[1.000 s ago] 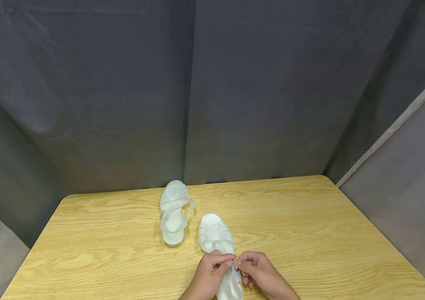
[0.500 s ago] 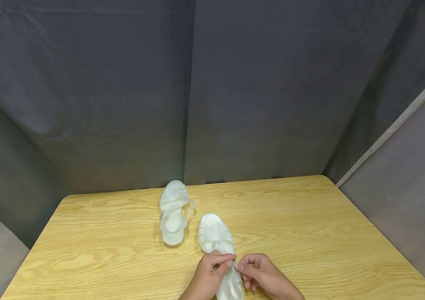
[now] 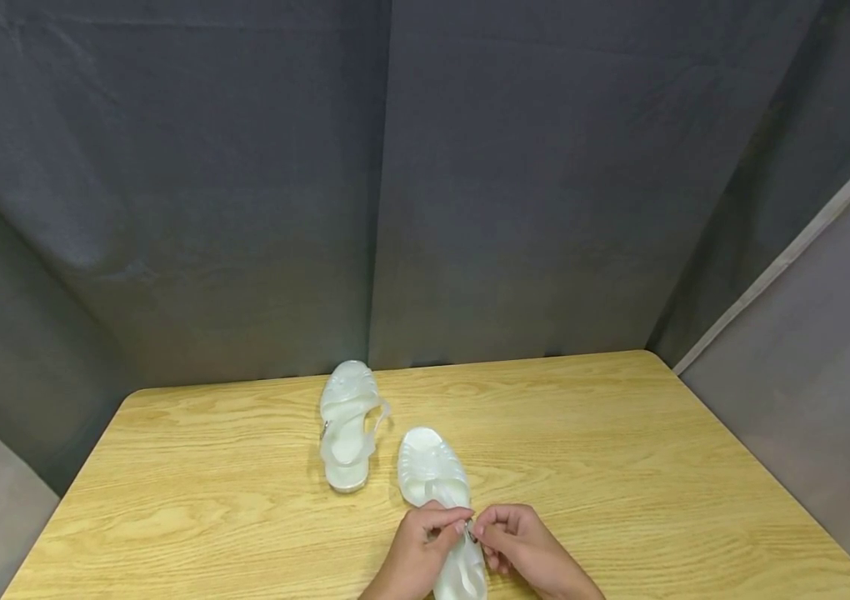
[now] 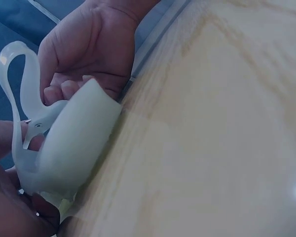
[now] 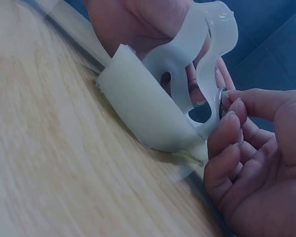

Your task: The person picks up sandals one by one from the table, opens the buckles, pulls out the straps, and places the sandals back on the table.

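A translucent white jelly sandal (image 3: 432, 467) lies on the table, toe pointing away. My left hand (image 3: 416, 552) is over its middle, with thumb and forefinger pinching the strap beside a small metal buckle (image 3: 469, 530). From the other side my right hand (image 3: 521, 543) pinches at the buckle, where the strap end is mostly hidden by the fingertips. In the right wrist view, the silver buckle (image 5: 222, 101) sits at the right fingertips, and the ankle strap (image 5: 219, 29) arches above the heel. The left wrist view shows the sandal's heel (image 4: 79, 140) between both hands.
A matching sandal (image 3: 347, 442) stands farther back to the left, its strap hanging loose at the right side. The wood-grain table (image 3: 657, 467) has rounded far corners. Grey curtains (image 3: 530, 183) enclose it at the back and sides.
My right hand shifts slightly right from the buckle, then returns to it. The left hand and both sandals stay in place.
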Action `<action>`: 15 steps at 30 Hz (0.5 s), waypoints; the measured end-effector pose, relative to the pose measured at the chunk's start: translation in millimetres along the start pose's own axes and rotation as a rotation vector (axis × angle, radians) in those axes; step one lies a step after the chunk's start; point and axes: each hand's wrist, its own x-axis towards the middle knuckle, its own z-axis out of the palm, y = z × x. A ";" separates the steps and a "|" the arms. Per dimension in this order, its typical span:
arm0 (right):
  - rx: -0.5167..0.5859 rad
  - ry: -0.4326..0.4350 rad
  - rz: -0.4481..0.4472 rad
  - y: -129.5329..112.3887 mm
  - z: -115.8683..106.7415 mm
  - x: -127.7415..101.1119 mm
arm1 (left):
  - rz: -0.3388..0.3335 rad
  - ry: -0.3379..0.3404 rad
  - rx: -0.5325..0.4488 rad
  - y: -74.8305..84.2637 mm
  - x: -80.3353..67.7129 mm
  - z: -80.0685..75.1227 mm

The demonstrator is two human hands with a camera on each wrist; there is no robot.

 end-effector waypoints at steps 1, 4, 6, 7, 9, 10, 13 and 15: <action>-0.003 0.012 0.003 -0.2 1.0 0.2 | 0.001 -0.001 -0.002 0.1 -0.1 0.1; -0.024 0.057 0.022 -1.3 3.6 1.3 | 0.002 0.002 -0.005 0.1 -0.1 0.5; -0.037 0.089 0.035 -1.9 4.9 2.3 | 0.006 0.006 -0.002 -0.3 0.0 0.8; -0.047 0.105 0.040 -2.0 5.4 2.8 | 0.007 0.008 -0.002 -0.6 -0.1 1.0; -0.063 0.138 0.051 -1.7 6.2 3.5 | 0.008 0.010 -0.002 -1.2 -0.2 1.4; -0.070 0.155 0.054 -1.4 6.6 3.8 | 0.008 0.009 -0.002 -1.4 -0.4 1.6; -0.091 0.204 0.045 0.4 7.9 4.9 | 0.017 0.012 -0.002 -1.7 -0.4 2.0; -0.101 0.232 0.036 1.7 8.4 6.1 | 0.034 0.016 -0.001 -2.0 0.0 2.2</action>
